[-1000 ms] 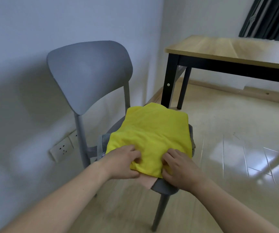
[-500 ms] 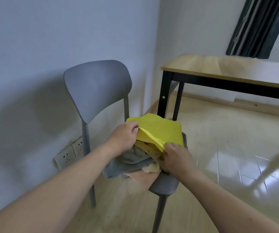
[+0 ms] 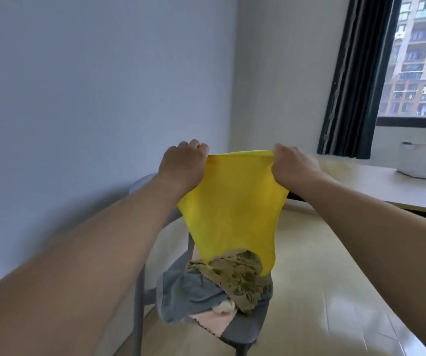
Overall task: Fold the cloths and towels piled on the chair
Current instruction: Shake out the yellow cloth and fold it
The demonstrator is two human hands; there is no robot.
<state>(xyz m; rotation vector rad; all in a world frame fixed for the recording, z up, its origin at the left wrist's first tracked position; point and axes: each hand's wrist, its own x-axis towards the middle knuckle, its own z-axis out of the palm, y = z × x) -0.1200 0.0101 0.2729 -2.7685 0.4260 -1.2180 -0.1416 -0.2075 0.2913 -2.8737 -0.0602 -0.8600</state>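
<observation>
The grey chair (image 3: 245, 332) carried the heap: a grey towel (image 3: 188, 294), an olive patterned cloth (image 3: 240, 276) and a pink cloth (image 3: 214, 322). Above it hung the yellow cloth (image 3: 232, 206), limp and light, likely best taken by its corners. The left hand (image 3: 183, 165) and right hand (image 3: 294, 165) each pinched a top corner, fingers curled tight, the top edge taut between them.
</observation>
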